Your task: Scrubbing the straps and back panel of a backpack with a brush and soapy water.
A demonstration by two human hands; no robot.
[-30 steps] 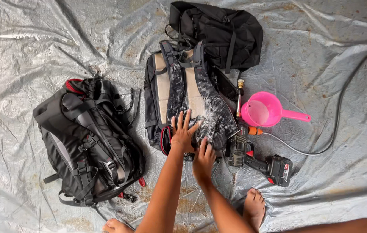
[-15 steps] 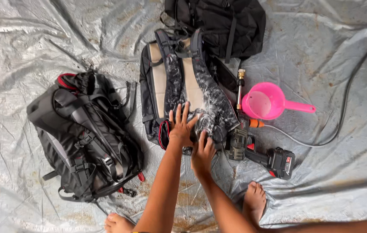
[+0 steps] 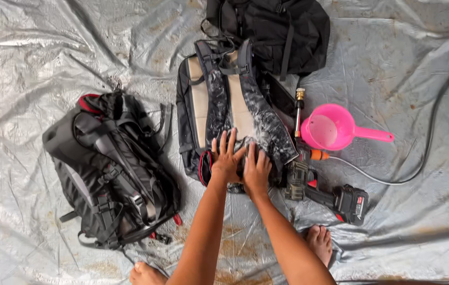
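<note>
- My left hand (image 3: 227, 158) lies flat with fingers spread on the soapy backpack (image 3: 229, 111); my right hand (image 3: 257, 169) is pressed flat beside it, fingers together.
- The backpack is in the tarp (image 3: 50, 63) centre, straps up, long axis running away from me, top end far.
- Risk, I think: wet foam makes palms slip toward the sprayer (image 3: 330, 198) just right.

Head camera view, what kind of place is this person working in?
Probably an outdoor washing spot on the ground: a grey tarp covers the floor, both hands press on a soapy backpack, and a pink scoop and a hose-fed spray gun lie beside it.
</note>
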